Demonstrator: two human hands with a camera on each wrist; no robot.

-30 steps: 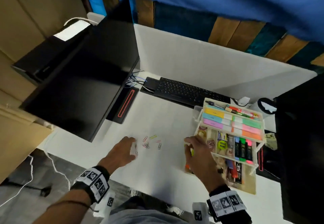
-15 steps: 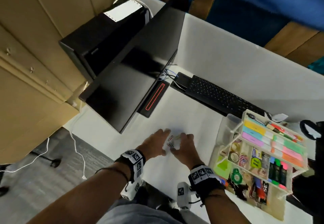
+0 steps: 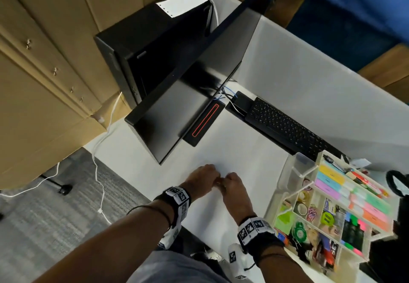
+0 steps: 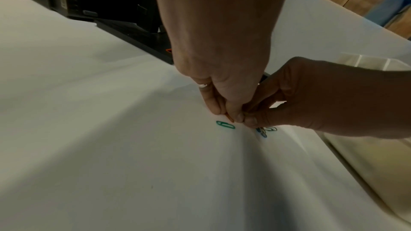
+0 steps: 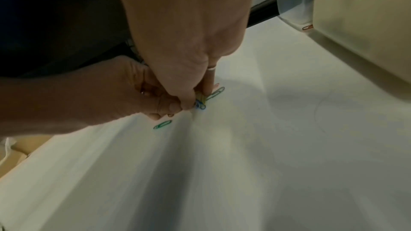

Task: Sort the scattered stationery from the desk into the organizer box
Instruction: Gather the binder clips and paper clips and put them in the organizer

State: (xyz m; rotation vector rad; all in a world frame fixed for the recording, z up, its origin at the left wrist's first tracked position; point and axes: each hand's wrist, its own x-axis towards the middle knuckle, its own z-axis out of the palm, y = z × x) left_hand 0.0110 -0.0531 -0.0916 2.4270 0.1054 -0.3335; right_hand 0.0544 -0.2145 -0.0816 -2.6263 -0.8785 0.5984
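Both hands meet over a small pile of coloured paper clips on the white desk [image 3: 243,154]. My left hand [image 4: 227,115] pinches an orange paper clip [image 4: 229,118] against the desk. My right hand [image 5: 198,98] pinches a bunch of blue and yellow paper clips [image 5: 201,104], with a pale green clip [image 5: 216,93] lying beside its fingers. A dark green clip [image 4: 225,124] lies loose just in front of both hands. In the head view the left hand [image 3: 204,175] and right hand [image 3: 232,182] hide the clips. The organizer box [image 3: 290,194] stands to the right, full of sorted stationery.
A black monitor [image 3: 194,96] leans over the desk behind the hands, with a black keyboard [image 3: 287,127] to its right. A black computer tower [image 3: 150,46] stands at the back left. The desk's near edge runs just under my wrists. Cardboard and cables lie on the left.
My right hand has left the organizer box and come left to the clips. Both hands have closed together on the pile. The camera has swung left, so the organizer now sits further right.
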